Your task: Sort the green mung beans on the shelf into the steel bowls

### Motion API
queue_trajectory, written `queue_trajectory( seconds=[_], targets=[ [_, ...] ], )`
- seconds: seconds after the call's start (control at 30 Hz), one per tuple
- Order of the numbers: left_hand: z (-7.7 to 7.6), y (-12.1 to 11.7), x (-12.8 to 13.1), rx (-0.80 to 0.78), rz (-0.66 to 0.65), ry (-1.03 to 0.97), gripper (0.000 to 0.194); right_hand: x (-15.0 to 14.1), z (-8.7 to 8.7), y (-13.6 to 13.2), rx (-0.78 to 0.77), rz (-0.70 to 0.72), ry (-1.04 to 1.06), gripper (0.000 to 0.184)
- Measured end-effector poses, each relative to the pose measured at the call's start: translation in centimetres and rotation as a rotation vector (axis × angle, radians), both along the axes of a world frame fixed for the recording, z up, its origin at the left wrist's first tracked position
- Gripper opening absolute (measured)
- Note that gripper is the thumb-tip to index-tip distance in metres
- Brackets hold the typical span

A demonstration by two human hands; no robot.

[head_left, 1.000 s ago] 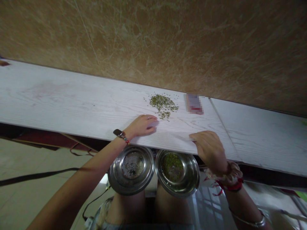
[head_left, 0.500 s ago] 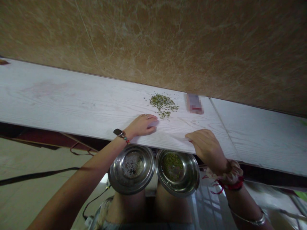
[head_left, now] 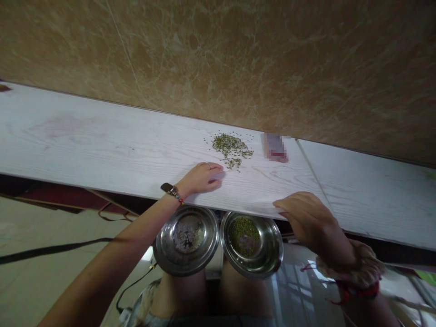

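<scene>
Loose small green beans (head_left: pixel 230 146), like mung beans, lie in a thin pile on the white wood-grain tabletop (head_left: pixel 136 141). My left hand (head_left: pixel 202 178) rests on the table just below the pile, fingers stretched out and thumb apart, holding nothing visible. Over the table's front edge is my right hand (head_left: pixel 304 215), its fingertips pressed together; whatever they might hold is hidden. Below the edge, two steel bowls sit on my lap. The left bowl (head_left: pixel 162 256) has white rice-like grains (head_left: pixel 187 234) in it, and the right bowl (head_left: pixel 270 245) has green beans (head_left: pixel 243 231).
A pixelated flat rectangular object (head_left: pixel 275 146) lies right of the bean pile. Behind the table rises a brown marbled wall (head_left: pixel 204 59). A dark strap (head_left: pixel 57 249) crosses at the left, above the tiled floor (head_left: pixel 27 290).
My right hand first slid slightly left along the table, then drew back right and down toward the front edge. My left hand, the pile and both bowls stayed in place.
</scene>
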State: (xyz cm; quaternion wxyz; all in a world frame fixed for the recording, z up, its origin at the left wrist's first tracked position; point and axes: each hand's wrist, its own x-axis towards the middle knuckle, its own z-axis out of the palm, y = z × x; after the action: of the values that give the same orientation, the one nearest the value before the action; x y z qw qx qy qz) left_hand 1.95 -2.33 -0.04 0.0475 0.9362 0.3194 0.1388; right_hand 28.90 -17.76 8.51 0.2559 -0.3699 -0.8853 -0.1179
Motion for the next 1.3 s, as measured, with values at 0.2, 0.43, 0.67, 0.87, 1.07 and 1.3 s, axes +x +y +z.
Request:
queue_trajectory(
  seconds=[0.2,0.43,0.67,0.87,1.07,1.3],
  targets=[
    [-0.1,0.0,-0.1,0.021,-0.003,-0.015,0.033,1.7,-2.3,2.5,0.302,-0.331,-0.032,0.017],
    [0.2,-0.1,0.0,0.016,-0.001,-0.01,0.034,2.5,-4.7,6.8,0.278,-0.628,-0.128,0.024],
    [0.1,-0.1,0.1,-0.014,0.02,-0.004,0.036,1.1,-4.7,8.8,0.113,-0.659,-0.166,0.026],
    [0.0,-0.1,0.1,-0.002,0.079,-0.029,0.032,-1.1,-4.4,7.4,0.156,-0.509,-0.097,0.024],
    [-0.1,0.1,-0.1,-0.006,0.088,-0.036,0.033,-2.6,-3.8,5.6,0.161,-0.38,-0.091,0.024],
    [0.3,-0.2,0.1,-0.022,0.104,-0.022,0.036,-0.8,-3.2,7.4,0.268,-0.485,-0.049,0.024]
  ],
)
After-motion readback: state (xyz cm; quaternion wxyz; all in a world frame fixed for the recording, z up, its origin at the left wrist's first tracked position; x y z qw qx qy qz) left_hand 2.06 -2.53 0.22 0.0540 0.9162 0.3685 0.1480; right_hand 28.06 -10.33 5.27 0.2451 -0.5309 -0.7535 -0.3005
